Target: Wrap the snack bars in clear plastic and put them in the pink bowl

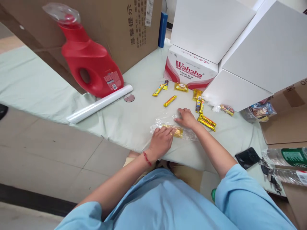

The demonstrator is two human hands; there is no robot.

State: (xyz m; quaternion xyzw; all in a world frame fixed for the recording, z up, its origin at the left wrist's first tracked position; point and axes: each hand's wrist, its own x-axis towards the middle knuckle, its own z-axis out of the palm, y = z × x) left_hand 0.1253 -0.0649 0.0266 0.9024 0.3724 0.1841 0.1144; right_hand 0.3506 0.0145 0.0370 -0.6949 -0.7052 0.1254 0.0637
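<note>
My left hand (161,142), with a red bracelet at the wrist, presses its bent fingers over a yellow snack packet (177,132) near the table's front edge. Crinkled clear plastic film (165,119) lies around and beneath that packet. Thumb and forefinger apart, my right hand (186,118) rests at the right part of the film and is open. Just right of it are two yellow snack bars (207,123), side by side. Beyond the hands lies a single yellow bar (170,101). What is under my left palm is hidden.
A white roll (99,104) lies before a red jug (92,64), beside a round metallic disc (129,98). The Wahaba box (192,68) and white cartons (263,41) stand behind more snacks (181,87). A black pouch (247,157), keys and plastic bottles (286,156) are at right.
</note>
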